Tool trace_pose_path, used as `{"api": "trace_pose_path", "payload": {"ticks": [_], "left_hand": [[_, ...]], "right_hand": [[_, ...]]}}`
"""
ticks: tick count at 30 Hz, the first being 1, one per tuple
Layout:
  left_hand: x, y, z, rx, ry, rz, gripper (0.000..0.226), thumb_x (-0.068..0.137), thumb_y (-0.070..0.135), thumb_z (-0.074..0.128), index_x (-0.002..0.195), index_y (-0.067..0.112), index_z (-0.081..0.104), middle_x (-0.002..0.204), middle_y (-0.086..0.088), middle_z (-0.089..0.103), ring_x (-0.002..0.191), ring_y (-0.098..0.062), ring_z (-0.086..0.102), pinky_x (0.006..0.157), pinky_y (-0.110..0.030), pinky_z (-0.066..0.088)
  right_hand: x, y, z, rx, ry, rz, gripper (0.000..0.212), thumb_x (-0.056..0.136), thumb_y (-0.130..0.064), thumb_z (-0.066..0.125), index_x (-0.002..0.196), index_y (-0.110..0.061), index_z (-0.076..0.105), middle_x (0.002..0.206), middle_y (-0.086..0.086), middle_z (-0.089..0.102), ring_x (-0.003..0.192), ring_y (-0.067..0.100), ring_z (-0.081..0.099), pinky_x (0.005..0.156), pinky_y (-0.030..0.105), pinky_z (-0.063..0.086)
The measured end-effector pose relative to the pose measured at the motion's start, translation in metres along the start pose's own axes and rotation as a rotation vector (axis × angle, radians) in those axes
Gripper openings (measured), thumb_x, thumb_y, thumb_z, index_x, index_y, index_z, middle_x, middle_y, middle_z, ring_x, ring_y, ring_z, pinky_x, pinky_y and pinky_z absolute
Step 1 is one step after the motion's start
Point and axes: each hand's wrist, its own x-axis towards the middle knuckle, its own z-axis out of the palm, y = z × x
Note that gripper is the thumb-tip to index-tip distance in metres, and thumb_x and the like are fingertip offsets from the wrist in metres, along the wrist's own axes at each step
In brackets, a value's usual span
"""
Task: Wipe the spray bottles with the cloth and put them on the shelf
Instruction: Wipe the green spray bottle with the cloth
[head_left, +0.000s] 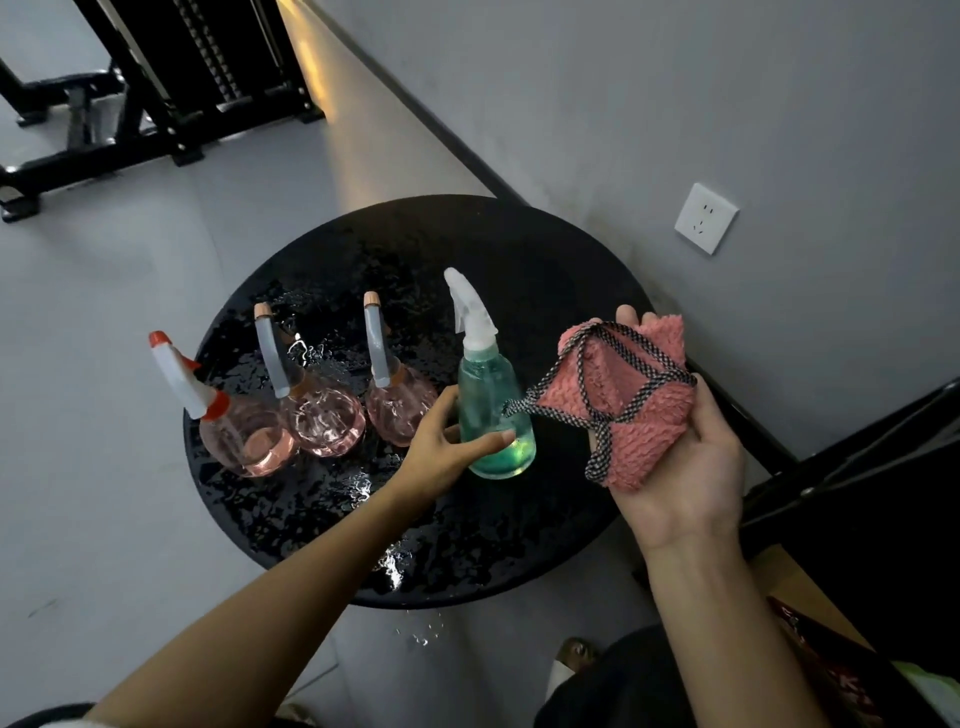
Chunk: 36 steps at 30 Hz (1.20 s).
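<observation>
A green spray bottle (491, 395) with a clear trigger head stands on the wet round black table (545, 260). My left hand (441, 452) grips its lower body, thumb across the front. My right hand (691, 457) holds a folded pink cloth (631, 400) with checked trim, palm up, just right of the bottle. Three pink spray bottles stand in a row to the left: one with a red and white trigger (244, 431), and two round ones (324, 415) (402, 410) with grey nozzles.
A black shelf frame (857, 467) stands at the right, against the grey wall with a white socket (706, 218). Black gym equipment (156, 78) stands on the floor at the top left. Water drops lie on the floor below the table.
</observation>
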Motion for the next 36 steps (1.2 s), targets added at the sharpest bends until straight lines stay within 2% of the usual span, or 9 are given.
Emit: {"api": "trace_pose_path", "payload": {"ticks": [6, 10, 14, 17, 20, 22, 26, 29, 36], "left_hand": [[-0.036, 0.046, -0.01, -0.173, 0.063, 0.023, 0.054, 0.063, 0.037, 0.082, 0.113, 0.032, 0.063, 0.111, -0.002, 0.071, 0.108, -0.027, 0.066, 0.098, -0.046, 0.05], [-0.06, 0.078, -0.015, -0.273, 0.06, 0.033, 0.047, 0.066, 0.039, 0.077, 0.111, 0.031, 0.067, 0.114, -0.009, 0.07, 0.109, -0.033, 0.065, 0.099, -0.049, 0.048], [-0.089, 0.115, -0.022, -0.305, 0.079, 0.066, 0.053, 0.068, 0.048, 0.074, 0.113, 0.022, 0.067, 0.118, -0.014, 0.068, 0.109, -0.032, 0.066, 0.093, -0.045, 0.053], [-0.107, 0.137, -0.023, -0.311, 0.05, 0.104, 0.046, 0.084, 0.045, 0.062, 0.121, 0.017, 0.06, 0.113, -0.006, 0.072, 0.105, -0.025, 0.069, 0.084, -0.036, 0.057], [-0.128, 0.161, -0.02, -0.343, 0.026, 0.155, 0.05, 0.09, 0.049, 0.049, 0.126, 0.016, 0.057, 0.118, -0.009, 0.07, 0.107, -0.025, 0.068, 0.08, -0.032, 0.058], [-0.139, 0.175, -0.019, -0.372, 0.005, 0.191, 0.052, 0.09, 0.049, 0.045, 0.128, 0.016, 0.057, 0.121, -0.011, 0.068, 0.11, -0.026, 0.066, 0.081, -0.032, 0.057], [-0.163, 0.196, -0.021, -0.417, -0.011, 0.256, 0.042, 0.097, 0.05, 0.039, 0.121, 0.027, 0.064, 0.123, -0.016, 0.065, 0.108, -0.028, 0.065, 0.089, -0.044, 0.056], [-0.179, 0.206, -0.026, -0.426, -0.027, 0.27, 0.047, 0.095, 0.053, 0.034, 0.126, 0.03, 0.061, 0.127, -0.01, 0.065, 0.115, -0.028, 0.063, 0.094, -0.048, 0.053], [-0.197, 0.219, -0.035, -0.435, -0.019, 0.182, 0.061, 0.092, 0.063, 0.025, 0.13, 0.028, 0.058, 0.127, -0.005, 0.066, 0.118, -0.023, 0.062, 0.093, -0.041, 0.049]], "right_hand": [[-0.009, 0.01, 0.013, 0.017, 0.02, 0.004, 0.052, 0.101, -0.038, 0.031, 0.131, -0.004, 0.058, 0.134, 0.02, 0.057, 0.121, 0.033, 0.058, 0.089, 0.049, 0.054], [-0.02, 0.015, 0.03, -0.207, 0.08, -0.064, 0.048, 0.094, -0.039, 0.039, 0.112, -0.011, 0.073, 0.122, 0.014, 0.067, 0.111, 0.027, 0.066, 0.084, 0.042, 0.057], [-0.032, 0.02, 0.071, -0.413, 0.003, -0.206, 0.051, 0.091, -0.036, 0.043, 0.135, -0.012, 0.053, 0.132, 0.014, 0.061, 0.121, 0.027, 0.06, 0.096, 0.042, 0.051], [-0.044, 0.033, 0.109, -0.835, -0.103, -0.486, 0.044, 0.095, -0.033, 0.047, 0.136, -0.017, 0.052, 0.134, 0.003, 0.06, 0.129, 0.019, 0.053, 0.109, 0.041, 0.04], [-0.062, 0.054, 0.141, -1.27, -0.263, -0.734, 0.039, 0.1, -0.03, 0.04, 0.138, -0.021, 0.046, 0.135, -0.018, 0.053, 0.127, -0.007, 0.046, 0.103, 0.012, 0.036], [-0.076, 0.07, 0.154, -1.48, -0.366, -0.841, 0.044, 0.102, -0.028, 0.042, 0.143, -0.013, 0.038, 0.139, -0.01, 0.05, 0.127, -0.011, 0.043, 0.098, 0.004, 0.034], [-0.094, 0.088, 0.163, -1.666, -0.53, -0.869, 0.058, 0.099, -0.041, 0.04, 0.147, -0.011, 0.03, 0.15, 0.002, 0.038, 0.137, 0.004, 0.038, 0.108, 0.02, 0.039], [-0.108, 0.094, 0.17, -1.768, -0.578, -0.908, 0.062, 0.099, -0.053, 0.026, 0.146, -0.013, 0.036, 0.158, -0.002, 0.025, 0.147, 0.006, 0.018, 0.117, 0.021, 0.025], [-0.147, 0.11, 0.163, -1.903, -0.535, -0.999, 0.05, 0.104, -0.036, 0.022, 0.152, -0.022, 0.025, 0.161, -0.013, 0.015, 0.15, 0.013, 0.001, 0.119, 0.05, 0.022]]}}
